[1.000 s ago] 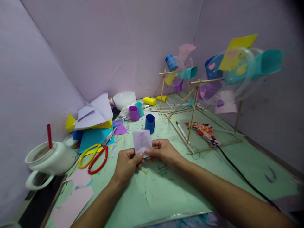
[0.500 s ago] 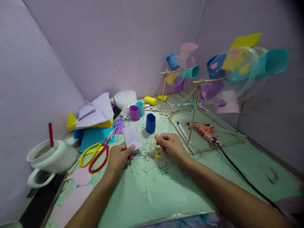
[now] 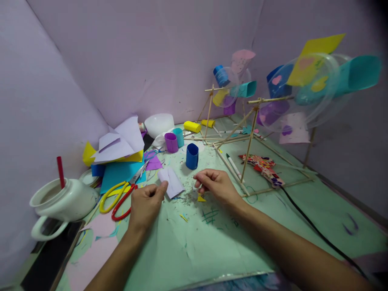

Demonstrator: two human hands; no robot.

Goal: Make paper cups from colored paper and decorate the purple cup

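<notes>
A folded pale lilac paper (image 3: 171,182) lies on the table between my hands. My left hand (image 3: 147,204) is just left of it, fingers curled in and thumb by the paper's edge, with nothing visible in its grasp. My right hand (image 3: 215,186) is closed in a pinch on a small whitish scrap (image 3: 195,188), low over the littered tabletop. Behind the hands stands an upright blue paper cup (image 3: 192,156). Purple (image 3: 171,142) and teal (image 3: 178,138) paper cups stand further back. A yellow scrap (image 3: 201,199) rests beneath my right hand.
Scissors (image 3: 121,200) with yellow and red handles lie left of my left hand, near a white pot (image 3: 65,202) and a paper stack (image 3: 121,145). Stick frames carrying clear wheels (image 3: 315,93) stand on the right. A patterned glue gun (image 3: 263,169) trails a black cord.
My left hand has let go of the lilac paper and drawn back left; the paper now lies folded narrower. My right hand has shifted slightly left and pinched the whitish scrap.
</notes>
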